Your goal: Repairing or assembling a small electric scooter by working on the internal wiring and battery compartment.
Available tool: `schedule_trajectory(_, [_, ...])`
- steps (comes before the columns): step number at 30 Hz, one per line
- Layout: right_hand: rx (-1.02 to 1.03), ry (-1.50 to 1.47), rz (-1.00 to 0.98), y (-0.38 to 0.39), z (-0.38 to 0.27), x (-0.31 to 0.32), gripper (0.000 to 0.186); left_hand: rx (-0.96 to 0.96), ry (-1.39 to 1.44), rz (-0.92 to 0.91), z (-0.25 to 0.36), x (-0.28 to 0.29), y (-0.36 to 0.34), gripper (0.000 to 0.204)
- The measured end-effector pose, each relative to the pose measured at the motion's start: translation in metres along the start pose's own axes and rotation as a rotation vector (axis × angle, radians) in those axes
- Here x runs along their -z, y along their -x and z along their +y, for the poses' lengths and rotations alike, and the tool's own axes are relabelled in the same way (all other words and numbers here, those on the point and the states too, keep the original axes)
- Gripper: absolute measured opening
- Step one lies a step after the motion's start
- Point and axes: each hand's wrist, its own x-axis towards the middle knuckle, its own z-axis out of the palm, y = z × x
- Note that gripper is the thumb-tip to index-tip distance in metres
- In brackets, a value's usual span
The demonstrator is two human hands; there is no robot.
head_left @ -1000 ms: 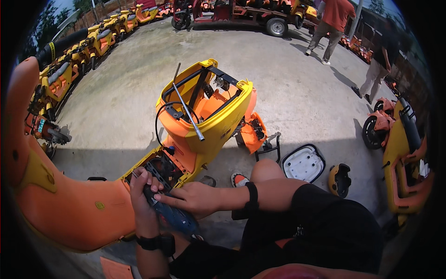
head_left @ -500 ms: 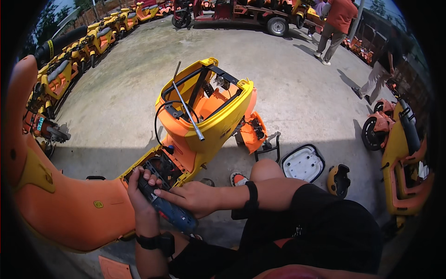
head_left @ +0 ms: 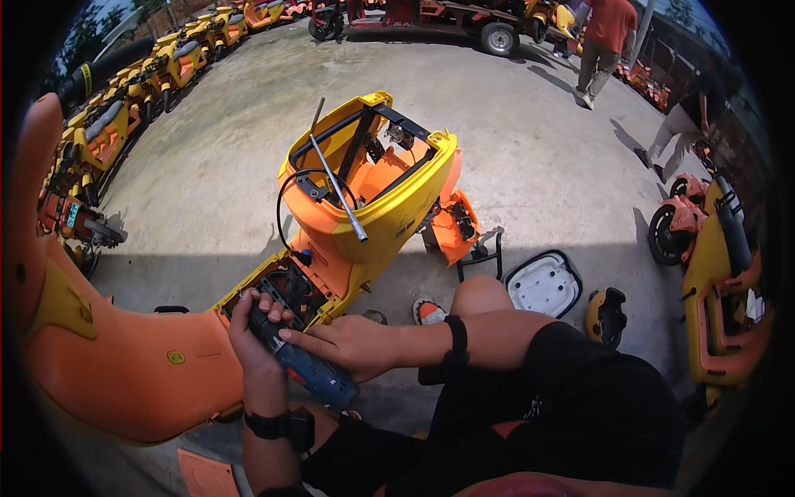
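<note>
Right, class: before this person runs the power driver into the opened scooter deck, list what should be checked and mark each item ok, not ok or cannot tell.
1. Left hand wrapped firmly round the power driver: ok.
2. Right hand steadying the tool body, fingers off the tip: ok.
3. Driver tip seated on a fastener in the open compartment: cannot tell, the hand hides it.
4. Black cable clear of the tool: ok, it loops above the compartment.
5. Loose metal rod lying across the yellow body is secure: cannot tell.
6. Eye protection worn: cannot tell.

Drill (head_left: 302, 369) before scooter body (head_left: 373, 199)
</note>
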Motion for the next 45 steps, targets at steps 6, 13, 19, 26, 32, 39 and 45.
schedule_trajectory(6, [-0.047, -0.191, -0.040, -0.006, 0.000, 0.005, 0.103, -0.032, 0.089, -0.018, 0.004, 0.010, 0.001, 0.013])
schedule_trajectory(13, [-0.178, -0.696, 0.077, -0.034, -0.005, 0.000, 0.102, -0.157, 0.172, -0.126, 0.017, 0.011, 0.005, 0.027])
schedule_trajectory(19, [-0.776, -1.531, 0.101, -0.065, -0.016, -0.001, 0.040, -0.078, 0.103, -0.019, 0.035, 0.032, 0.023, 0.033])
schedule_trajectory(26, [-1.371, -2.424, -0.002, -0.098, 0.042, -0.033, 0.037, -0.088, 0.218, 0.248, 0.037, 0.061, 0.049, 0.051])
schedule_trajectory(32, [-1.358, -2.035, 0.132, -0.118, 0.027, -0.061, 0.028, -0.274, -0.152, 0.244, 0.032, 0.051, 0.078, 0.047])
schedule_trajectory(39, [-1.350, -1.939, 0.073, -0.112, 0.041, -0.053, 0.036, 0.242, -0.453, 0.661, 0.048, 0.091, 0.052, 0.035])
schedule_trajectory(45, [-1.238, -1.831, 0.053, -0.101, 0.045, -0.029, 0.025, 0.080, -0.434, 0.419, 0.022, 0.096, 0.021, 0.040])
